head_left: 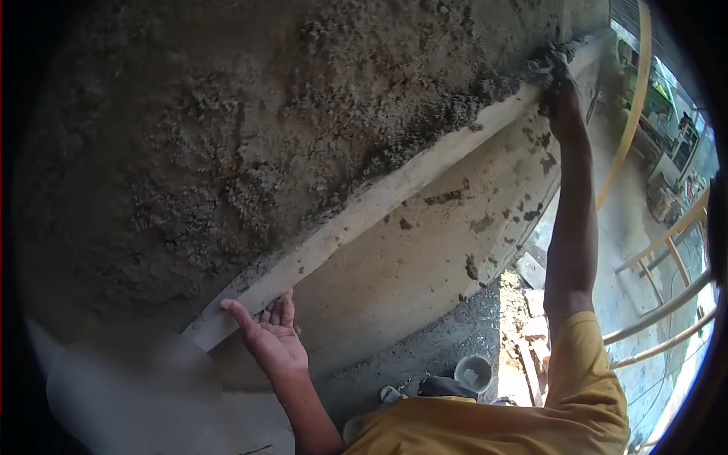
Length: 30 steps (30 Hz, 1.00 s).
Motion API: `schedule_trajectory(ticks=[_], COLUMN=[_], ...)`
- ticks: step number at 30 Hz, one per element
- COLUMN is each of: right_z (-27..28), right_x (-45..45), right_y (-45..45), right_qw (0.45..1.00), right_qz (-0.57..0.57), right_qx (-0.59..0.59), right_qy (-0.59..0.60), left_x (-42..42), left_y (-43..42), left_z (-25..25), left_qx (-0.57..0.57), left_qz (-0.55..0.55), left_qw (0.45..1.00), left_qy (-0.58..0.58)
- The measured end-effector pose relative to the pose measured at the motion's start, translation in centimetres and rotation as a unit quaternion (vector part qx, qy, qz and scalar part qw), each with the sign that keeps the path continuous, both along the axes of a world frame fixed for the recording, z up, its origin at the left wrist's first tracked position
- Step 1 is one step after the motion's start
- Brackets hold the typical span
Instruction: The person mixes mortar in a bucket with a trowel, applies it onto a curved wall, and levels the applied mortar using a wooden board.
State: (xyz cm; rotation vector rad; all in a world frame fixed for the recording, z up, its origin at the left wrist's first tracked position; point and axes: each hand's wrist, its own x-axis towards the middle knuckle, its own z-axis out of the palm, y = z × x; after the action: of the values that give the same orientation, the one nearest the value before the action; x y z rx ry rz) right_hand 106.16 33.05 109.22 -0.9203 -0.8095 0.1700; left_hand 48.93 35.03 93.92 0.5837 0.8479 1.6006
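A long pale straightedge [390, 189] runs slantwise along the lower border of rough, wet grey mortar [250, 129] on the wall. Near its lower left end, my left hand [277, 343] grips it, thumb over the front face and fingers curled at the underside. Up at the other end, my right hand [560, 89], darkened with mortar, is closed around the bar; clumps of mortar sit beside its fingers, which are partly hidden. Below the bar lies a smoother wall surface [364, 280] spotted with mortar splashes.
A grey bowl [474, 373] stands on the ground below, near rubble and bricks [535, 330]. Bamboo or wooden poles [660, 307] cross at the right, and a yellowish curved pole [633, 114] rises there. A blurred pale rounded shape [136, 387] fills the lower left.
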Motion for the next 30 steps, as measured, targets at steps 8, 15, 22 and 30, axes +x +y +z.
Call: schedule_trajectory(ticks=[8, 15, 22, 30], right_z=[-3.0, -6.1, -4.9, -2.4], right_x=[4.2, 2.7, -13.3, -1.8], right_y=[-0.5, 1.3, 0.9, 1.2], right_qw=[0.981, 0.982, 0.98, 0.994], right_qz=[-0.06, 0.036, -0.099, -0.016], right_qx=[-0.108, -0.151, -0.157, -0.108], right_qy=[-0.148, -0.108, 0.076, -0.011], left_x=[-1.8, -4.4, -12.2, -8.3], left_y=[0.6, 1.9, 4.3, 3.9], left_z=[-3.6, -7.9, -7.7, 2.3], left_qx=[0.003, 0.015, 0.054, 0.082], left_qz=[-0.015, 0.153, 0.203, 0.172], left_qw=[1.0, 0.988, 0.978, 0.981], left_qy=[-0.021, -0.016, 0.014, 0.022])
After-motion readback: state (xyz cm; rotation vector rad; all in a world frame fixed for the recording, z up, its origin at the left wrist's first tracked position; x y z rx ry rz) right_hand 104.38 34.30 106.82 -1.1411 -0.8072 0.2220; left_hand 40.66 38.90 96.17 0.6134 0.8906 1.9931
